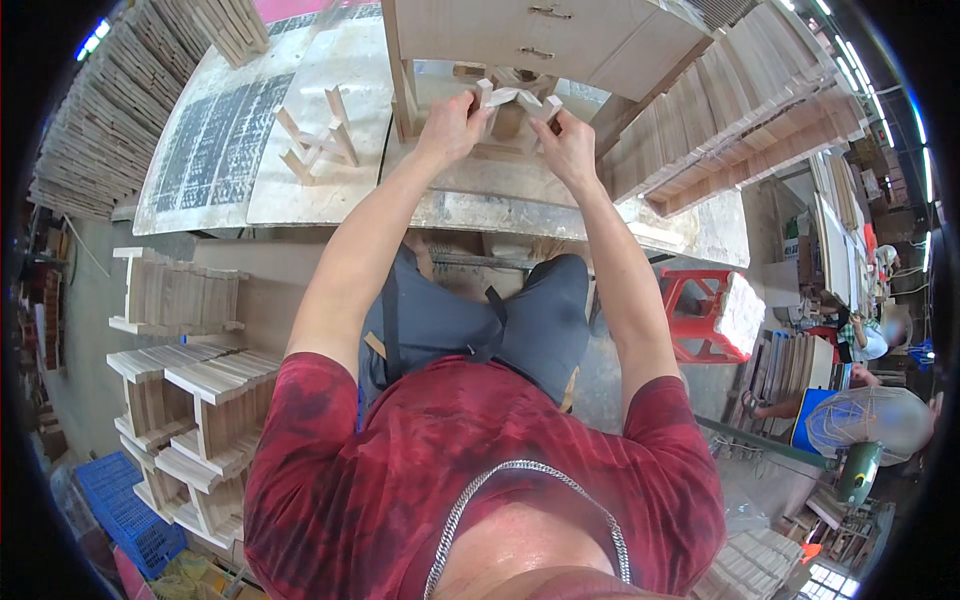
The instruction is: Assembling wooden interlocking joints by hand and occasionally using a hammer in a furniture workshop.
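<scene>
Both of my hands grip a small pale wooden frame, with its square post ends pointing up and a shaped crosspiece between them. My left hand is closed around the left post. The fingers and thumb of my right hand pinch the right post. The frame is over the workbench, in front of a large wooden cabinet-like box; whether its lower ends touch anything is hidden. To the left on the bench stands a similar wooden frame with several legs.
The worn workbench spans the space before me. Stacked wooden slats rise at right, more slats at far left. Wooden parts are piled left of me. A red stool stands right. Other people sit farther right.
</scene>
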`<act>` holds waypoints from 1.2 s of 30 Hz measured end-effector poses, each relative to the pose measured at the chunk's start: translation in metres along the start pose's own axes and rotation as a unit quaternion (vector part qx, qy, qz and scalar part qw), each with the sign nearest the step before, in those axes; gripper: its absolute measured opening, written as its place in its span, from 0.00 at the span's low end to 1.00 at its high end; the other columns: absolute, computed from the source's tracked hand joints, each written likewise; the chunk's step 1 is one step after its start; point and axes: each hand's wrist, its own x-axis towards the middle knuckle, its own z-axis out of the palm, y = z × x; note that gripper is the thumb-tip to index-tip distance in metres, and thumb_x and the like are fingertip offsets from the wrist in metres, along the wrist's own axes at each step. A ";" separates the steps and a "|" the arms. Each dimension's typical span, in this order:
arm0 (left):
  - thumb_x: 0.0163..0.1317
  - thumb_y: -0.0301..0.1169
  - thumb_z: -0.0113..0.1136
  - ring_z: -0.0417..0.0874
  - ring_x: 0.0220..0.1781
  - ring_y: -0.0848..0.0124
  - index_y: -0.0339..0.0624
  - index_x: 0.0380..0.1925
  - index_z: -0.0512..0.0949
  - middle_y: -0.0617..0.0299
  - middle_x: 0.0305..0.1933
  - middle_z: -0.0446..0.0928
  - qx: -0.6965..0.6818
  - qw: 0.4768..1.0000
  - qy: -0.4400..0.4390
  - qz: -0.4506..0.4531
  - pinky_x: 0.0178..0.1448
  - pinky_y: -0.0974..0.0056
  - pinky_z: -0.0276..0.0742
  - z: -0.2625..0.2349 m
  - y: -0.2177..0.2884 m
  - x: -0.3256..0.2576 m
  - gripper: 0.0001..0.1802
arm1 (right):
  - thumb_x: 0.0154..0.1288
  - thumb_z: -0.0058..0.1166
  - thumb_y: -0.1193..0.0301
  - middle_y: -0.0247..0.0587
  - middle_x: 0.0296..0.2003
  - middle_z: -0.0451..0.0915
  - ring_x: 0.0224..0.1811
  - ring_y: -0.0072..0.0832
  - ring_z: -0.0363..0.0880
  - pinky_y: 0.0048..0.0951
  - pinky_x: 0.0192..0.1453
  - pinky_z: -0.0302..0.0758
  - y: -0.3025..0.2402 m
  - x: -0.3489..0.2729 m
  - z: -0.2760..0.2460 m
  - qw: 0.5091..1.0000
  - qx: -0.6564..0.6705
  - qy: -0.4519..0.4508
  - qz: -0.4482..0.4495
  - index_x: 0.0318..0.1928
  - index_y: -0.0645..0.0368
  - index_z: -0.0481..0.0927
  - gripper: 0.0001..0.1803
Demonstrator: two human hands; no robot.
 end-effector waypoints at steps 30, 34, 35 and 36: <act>0.72 0.40 0.62 0.87 0.32 0.68 0.34 0.42 0.82 0.57 0.32 0.85 -0.504 0.786 -0.087 -0.349 0.32 0.65 0.83 -0.171 0.022 -0.099 0.17 | 0.47 0.71 0.79 0.44 0.53 0.83 0.48 0.47 0.80 0.37 0.47 0.83 -0.106 -0.041 -0.036 0.876 -0.059 -0.099 -0.468 0.57 0.56 0.84 0.31; 0.67 0.40 0.69 0.88 0.31 0.64 0.29 0.36 0.82 0.53 0.31 0.86 -0.095 0.919 0.271 -0.271 0.35 0.62 0.85 -0.207 -0.041 -0.131 0.20 | 0.61 0.68 0.77 0.47 0.48 0.85 0.43 0.43 0.84 0.37 0.48 0.82 -0.139 -0.026 0.018 0.954 0.123 -0.104 -0.253 0.53 0.57 0.84 0.19; 0.67 0.40 0.69 0.88 0.31 0.64 0.29 0.36 0.82 0.53 0.31 0.86 -0.090 0.918 0.275 -0.271 0.35 0.62 0.85 -0.197 -0.068 -0.136 0.20 | 0.67 0.66 0.75 0.48 0.48 0.85 0.43 0.38 0.86 0.36 0.48 0.81 -0.138 -0.010 0.046 0.933 0.177 -0.088 -0.301 0.52 0.59 0.83 0.14; 0.65 0.37 0.70 0.89 0.35 0.59 0.29 0.37 0.82 0.51 0.33 0.86 0.029 0.918 0.333 -0.214 0.41 0.59 0.85 -0.187 -0.106 -0.145 0.18 | 0.68 0.66 0.73 0.48 0.47 0.86 0.42 0.36 0.86 0.35 0.48 0.81 -0.160 0.001 0.067 0.933 0.228 -0.131 -0.246 0.52 0.60 0.83 0.13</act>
